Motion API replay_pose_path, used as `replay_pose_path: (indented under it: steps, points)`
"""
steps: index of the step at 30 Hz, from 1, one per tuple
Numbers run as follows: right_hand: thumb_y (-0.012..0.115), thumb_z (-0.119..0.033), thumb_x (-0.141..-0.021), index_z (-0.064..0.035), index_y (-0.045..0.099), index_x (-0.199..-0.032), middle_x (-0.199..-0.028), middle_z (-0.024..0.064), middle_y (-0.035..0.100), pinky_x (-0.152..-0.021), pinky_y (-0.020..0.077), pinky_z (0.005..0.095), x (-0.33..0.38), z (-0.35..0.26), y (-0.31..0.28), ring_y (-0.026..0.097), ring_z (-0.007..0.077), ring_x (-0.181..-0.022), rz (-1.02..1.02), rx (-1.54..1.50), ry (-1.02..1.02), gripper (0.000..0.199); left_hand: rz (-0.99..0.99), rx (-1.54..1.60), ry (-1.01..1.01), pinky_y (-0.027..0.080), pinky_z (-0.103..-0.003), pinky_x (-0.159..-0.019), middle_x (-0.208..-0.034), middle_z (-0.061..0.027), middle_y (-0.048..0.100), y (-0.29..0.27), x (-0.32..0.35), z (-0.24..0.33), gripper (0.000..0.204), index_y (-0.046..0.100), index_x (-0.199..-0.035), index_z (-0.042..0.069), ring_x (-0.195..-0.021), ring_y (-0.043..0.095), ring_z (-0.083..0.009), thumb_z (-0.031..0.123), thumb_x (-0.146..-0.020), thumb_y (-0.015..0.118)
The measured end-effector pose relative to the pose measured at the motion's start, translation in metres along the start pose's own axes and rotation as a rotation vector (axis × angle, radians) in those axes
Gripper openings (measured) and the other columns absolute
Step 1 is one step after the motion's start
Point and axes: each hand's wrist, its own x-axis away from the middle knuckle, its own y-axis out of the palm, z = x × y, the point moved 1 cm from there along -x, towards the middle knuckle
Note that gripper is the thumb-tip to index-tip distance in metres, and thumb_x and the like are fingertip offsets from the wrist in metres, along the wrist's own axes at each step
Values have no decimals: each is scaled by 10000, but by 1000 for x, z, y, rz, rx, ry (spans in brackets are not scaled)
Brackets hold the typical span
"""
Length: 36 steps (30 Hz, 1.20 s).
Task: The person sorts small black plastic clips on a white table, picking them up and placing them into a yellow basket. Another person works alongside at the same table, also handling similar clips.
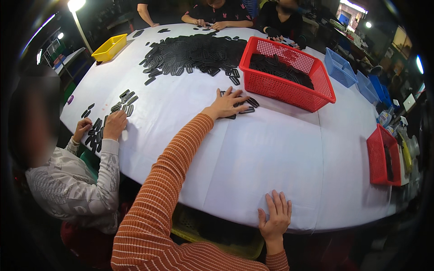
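Note:
My left hand [226, 104] reaches across the white-covered table [181, 99], palm down with fingers spread. It lies over a small group of black elongated, round-ended pieces [247, 109]; some show around its fingers, others are hidden beneath it. Flat on the table's near edge rests my right hand [275, 216], fingers extended, nothing in it. A large heap of similar black pieces [190, 52] spreads over the far middle of the table. Just beyond my left hand, to the right, stands a red perforated basket [289, 97] with more black pieces inside.
At left, a person's hands [115, 124] handle black pieces. Other people's hands [220, 25] are at the far edge. A yellow tray [109, 48] sits at far left. Blue bins [340, 67] and another red basket [377, 156] line the right side. A yellowish crate [217, 241] is below the table edge.

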Motion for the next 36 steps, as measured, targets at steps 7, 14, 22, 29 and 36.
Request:
replay_pose_path:
  steps: [7,14,22,29,36]
  points:
    - [630,-365,-887,-102,685,-1171,-1317,102,609,-1094,336,554,-1,-6,4,516,349,-1280,20,-2,11,390,-12,64,349,128,-647,-1156,-1544,-65,390,7,23,46,489,556,-1385,352,-1471,232,-355,527,-929,548]
    - [624,-332,-900,-99,674,-1184,-1319,102,604,-1090,341,552,6,3,0,512,351,-1273,65,-2,-2,371,3,123,417,191,-628,-1142,-1511,-114,410,33,85,139,489,546,-1392,280,-1446,283,-348,506,-960,520]
    - [642,-310,-897,-111,671,-1211,-1336,81,599,-1102,332,527,4,5,5,512,311,-1282,100,-30,-46,373,125,174,-45,190,-576,-1169,-1551,-180,343,40,10,120,584,395,-1483,80,-1476,233,-343,424,-1014,447]
    - [635,-298,-908,-113,673,-1200,-1326,77,605,-1095,342,523,7,7,5,528,307,-1268,109,-70,-21,348,-165,151,419,162,-545,-1191,-1576,-84,335,43,60,165,561,418,-1475,105,-1492,214,-281,434,-1021,419]
    - [653,-235,-880,-96,674,-1175,-1318,83,606,-1091,336,531,5,3,-8,517,321,-1276,40,-131,5,327,21,677,180,359,-403,-1115,-1380,-182,555,-8,146,155,379,558,-1345,46,-1340,468,-309,182,-992,534]
